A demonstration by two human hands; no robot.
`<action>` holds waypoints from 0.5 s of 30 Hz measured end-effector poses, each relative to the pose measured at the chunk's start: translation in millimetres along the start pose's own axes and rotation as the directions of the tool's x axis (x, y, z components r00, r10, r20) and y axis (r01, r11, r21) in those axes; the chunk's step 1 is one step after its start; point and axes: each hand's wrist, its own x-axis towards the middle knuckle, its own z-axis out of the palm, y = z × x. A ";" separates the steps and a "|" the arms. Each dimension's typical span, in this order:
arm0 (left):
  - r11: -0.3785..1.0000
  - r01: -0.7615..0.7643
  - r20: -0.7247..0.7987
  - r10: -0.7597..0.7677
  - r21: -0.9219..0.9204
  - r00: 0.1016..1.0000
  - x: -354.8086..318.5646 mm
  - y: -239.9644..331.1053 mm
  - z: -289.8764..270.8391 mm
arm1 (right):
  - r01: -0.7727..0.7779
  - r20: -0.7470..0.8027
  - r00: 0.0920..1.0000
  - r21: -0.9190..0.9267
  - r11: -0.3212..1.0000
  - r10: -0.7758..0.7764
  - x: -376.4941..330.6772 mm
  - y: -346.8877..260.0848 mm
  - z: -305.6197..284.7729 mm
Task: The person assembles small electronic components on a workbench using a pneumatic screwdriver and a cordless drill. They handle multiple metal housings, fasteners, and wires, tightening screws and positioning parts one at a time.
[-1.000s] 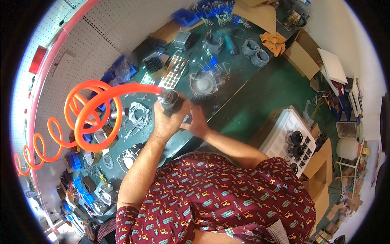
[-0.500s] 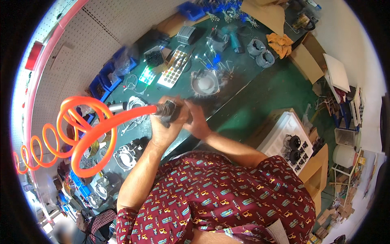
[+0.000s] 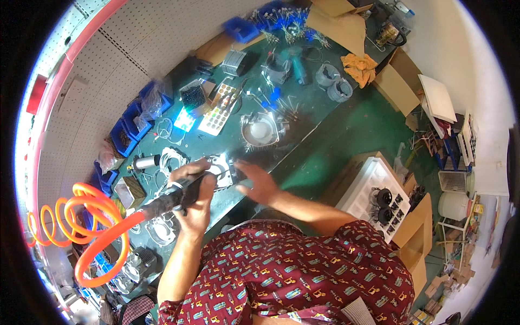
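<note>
My left hand [image 3: 194,216] is closed around a black air tool [image 3: 169,199], whose rear end joins an orange coiled hose [image 3: 111,238]. Its exact kind is hard to make out. Just beyond the tool's front lies a silvery metal housing [image 3: 223,167], partly covered by my left hand and the tool. At the housing's right side is my right hand [image 3: 261,185], with thumb and fingers apart. Whether its fingertips touch the housing I cannot tell. Farther off on the bench sits a round-centred metal housing [image 3: 260,131].
The green bench [image 3: 303,116] carries a sheet of round stickers [image 3: 218,111], a lit device [image 3: 184,120], a teal power tool [image 3: 298,69] and grey rings [image 3: 339,89]. Blue bins [image 3: 123,136] line the pegboard. A white foam tray [image 3: 360,181] with black parts stands at right.
My left hand has moved left and nearer with the air tool, and the hose swung with it. My hands have parted, and the metal housing between them now shows.
</note>
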 end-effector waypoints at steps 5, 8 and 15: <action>0.997 0.003 -0.056 0.001 0.071 0.998 -5.9 18.7 -27.9 | 0.310 0.145 0.948 -0.218 0.926 -0.283 79.3 22.8 -116.3; 0.993 0.007 -0.083 0.003 0.117 0.997 -7.7 21.4 -34.5 | 0.490 0.550 0.804 -0.401 0.774 -0.224 125.3 36.5 -144.7; 0.990 0.046 -0.182 -0.021 0.131 0.983 -41.9 31.8 -50.1 | 0.627 0.893 0.438 -0.386 0.677 0.103 172.0 21.7 -110.3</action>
